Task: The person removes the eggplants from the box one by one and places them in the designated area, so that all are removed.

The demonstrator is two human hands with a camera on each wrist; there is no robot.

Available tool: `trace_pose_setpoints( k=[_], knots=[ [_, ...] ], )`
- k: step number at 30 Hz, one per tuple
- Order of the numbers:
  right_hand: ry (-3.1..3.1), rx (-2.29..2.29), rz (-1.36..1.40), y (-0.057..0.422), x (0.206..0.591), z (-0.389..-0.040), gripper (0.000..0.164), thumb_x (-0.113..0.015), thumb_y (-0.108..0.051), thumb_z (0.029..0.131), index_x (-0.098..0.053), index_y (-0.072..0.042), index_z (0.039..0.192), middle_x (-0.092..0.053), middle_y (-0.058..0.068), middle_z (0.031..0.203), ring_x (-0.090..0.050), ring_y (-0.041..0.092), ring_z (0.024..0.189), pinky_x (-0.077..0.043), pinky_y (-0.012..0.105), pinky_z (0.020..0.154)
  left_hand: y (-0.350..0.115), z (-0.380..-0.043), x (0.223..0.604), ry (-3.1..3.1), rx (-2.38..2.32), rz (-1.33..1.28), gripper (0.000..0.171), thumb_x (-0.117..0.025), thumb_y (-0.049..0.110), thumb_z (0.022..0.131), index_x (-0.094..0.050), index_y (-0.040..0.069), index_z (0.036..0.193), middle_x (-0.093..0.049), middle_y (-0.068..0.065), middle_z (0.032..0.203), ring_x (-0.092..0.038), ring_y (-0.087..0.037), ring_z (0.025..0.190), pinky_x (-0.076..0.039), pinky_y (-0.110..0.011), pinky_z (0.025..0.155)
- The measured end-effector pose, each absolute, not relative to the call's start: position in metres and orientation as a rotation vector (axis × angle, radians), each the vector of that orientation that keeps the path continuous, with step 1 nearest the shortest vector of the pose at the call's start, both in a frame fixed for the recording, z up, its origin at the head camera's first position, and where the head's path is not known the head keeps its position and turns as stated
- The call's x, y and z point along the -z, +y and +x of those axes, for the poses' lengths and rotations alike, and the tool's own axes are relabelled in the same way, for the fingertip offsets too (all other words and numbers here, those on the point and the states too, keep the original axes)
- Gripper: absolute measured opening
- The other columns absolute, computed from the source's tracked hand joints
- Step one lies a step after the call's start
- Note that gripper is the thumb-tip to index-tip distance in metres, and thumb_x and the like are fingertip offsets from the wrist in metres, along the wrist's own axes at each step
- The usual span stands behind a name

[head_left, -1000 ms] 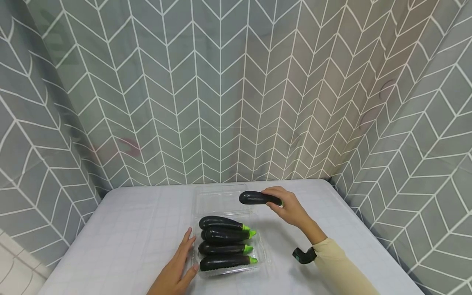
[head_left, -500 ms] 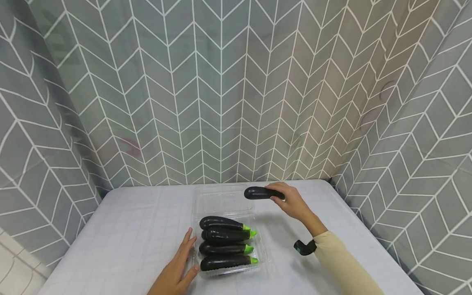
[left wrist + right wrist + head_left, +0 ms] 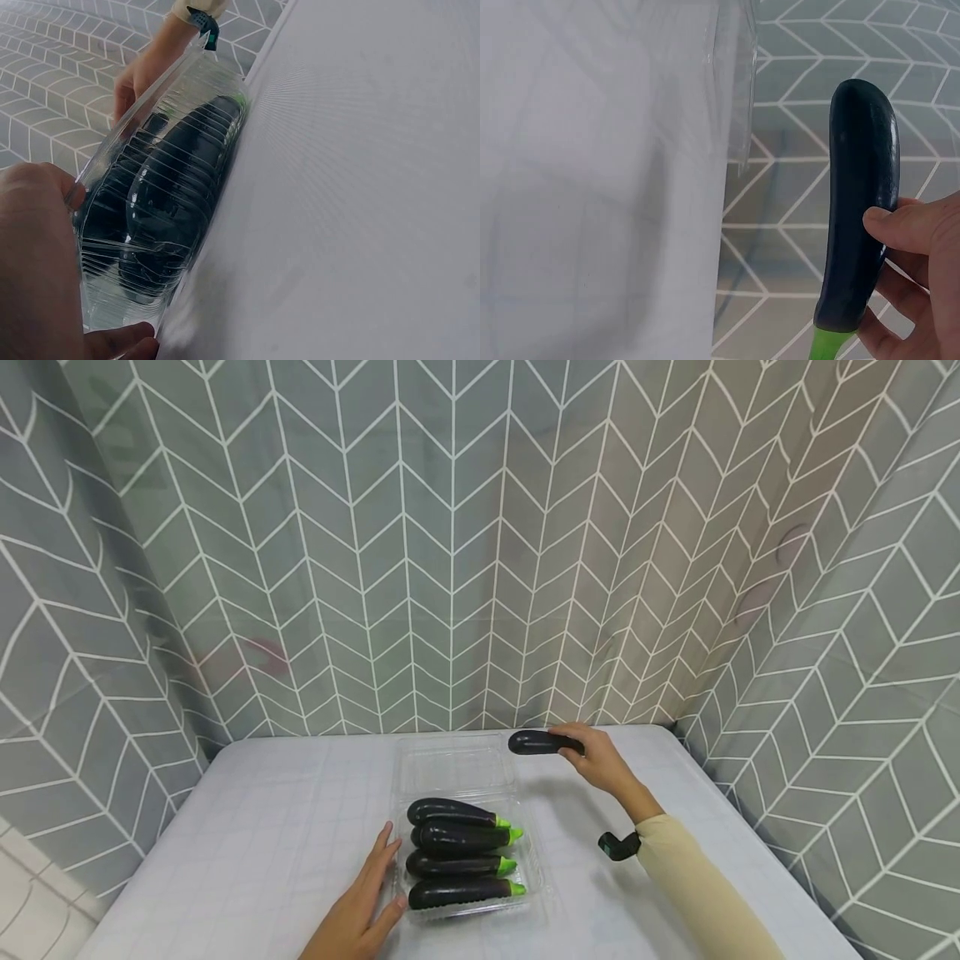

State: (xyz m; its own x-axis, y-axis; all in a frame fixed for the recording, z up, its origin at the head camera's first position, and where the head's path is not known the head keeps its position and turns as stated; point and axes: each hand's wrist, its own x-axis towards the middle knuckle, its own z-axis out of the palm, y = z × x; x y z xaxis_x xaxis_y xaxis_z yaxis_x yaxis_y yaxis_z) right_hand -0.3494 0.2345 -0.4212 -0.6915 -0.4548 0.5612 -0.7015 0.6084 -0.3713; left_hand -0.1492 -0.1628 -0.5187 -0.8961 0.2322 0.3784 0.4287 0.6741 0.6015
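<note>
Table (image 3: 285, 827): white surface, faint grid pattern, far corners rounded. Directly on it, around mid-width: clear plastic container (image 3: 536, 872), standing open, its lid (image 3: 453, 770) folded out toward the far edge. Lid seems to lie flat; transparent plastic makes this hard to confirm.

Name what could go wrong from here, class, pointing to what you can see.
The right hand holds an eggplant in the air near its stem end; the rounded end juts out unsupported, so it might tip or slip.
The other eggplants lie close together in the clear container; a bump could perhaps roll one out of line.
The left hand is against the container's side; pushing could slide it along the table.
</note>
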Motion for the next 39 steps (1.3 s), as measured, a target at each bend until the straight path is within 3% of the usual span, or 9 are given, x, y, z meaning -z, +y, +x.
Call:
trace_pose_setpoints(
  k=[39],
  knots=[
    [-2.623,-0.834,0.630,0.245,0.455,-0.395,0.036,-0.067,0.013,0.089,-0.071,0.005,0.124,-0.067,0.025,0.128,-0.060,0.046,0.124,-0.045,0.059,0.105,-0.162,-0.148,0.515,-2.659,1.092,-0.504,0.069,-0.062,0.037,0.104,-0.035,0.005,0.160,-0.020,-0.012,0.171,-0.053,-0.029,0.137,-0.045,-0.056,0.108]
  ],
)
